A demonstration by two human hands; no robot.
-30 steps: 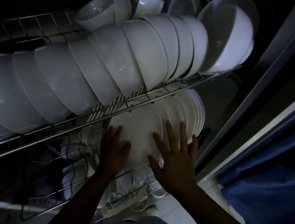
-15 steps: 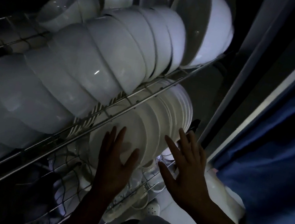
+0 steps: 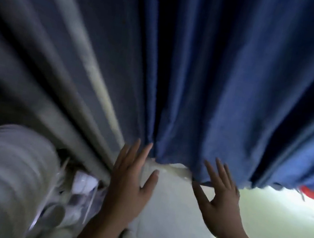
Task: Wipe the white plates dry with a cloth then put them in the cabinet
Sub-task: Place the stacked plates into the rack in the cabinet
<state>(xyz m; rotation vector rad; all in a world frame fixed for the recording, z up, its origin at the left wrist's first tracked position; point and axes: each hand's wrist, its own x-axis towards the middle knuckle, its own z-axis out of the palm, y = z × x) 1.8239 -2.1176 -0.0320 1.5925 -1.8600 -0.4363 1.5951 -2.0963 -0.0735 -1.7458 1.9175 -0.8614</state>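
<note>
Both hands are up under the blue curtain (image 3: 232, 79) — the left hand (image 3: 130, 179) and the right hand (image 3: 220, 197), fingers spread, holding nothing. The plates are only a white blur (image 3: 1, 175) left of the curtain — likely racked already.

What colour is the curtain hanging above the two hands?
The curtain is blue, darker in its folds. The head view, the only one, shows it, though blurred.

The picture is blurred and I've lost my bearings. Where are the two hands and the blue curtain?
left hand (image 3: 129, 185): head view, back of the hand.
right hand (image 3: 221, 201): head view, back of the hand.
blue curtain (image 3: 232, 79): head view, middle of the hanging folds.
</note>
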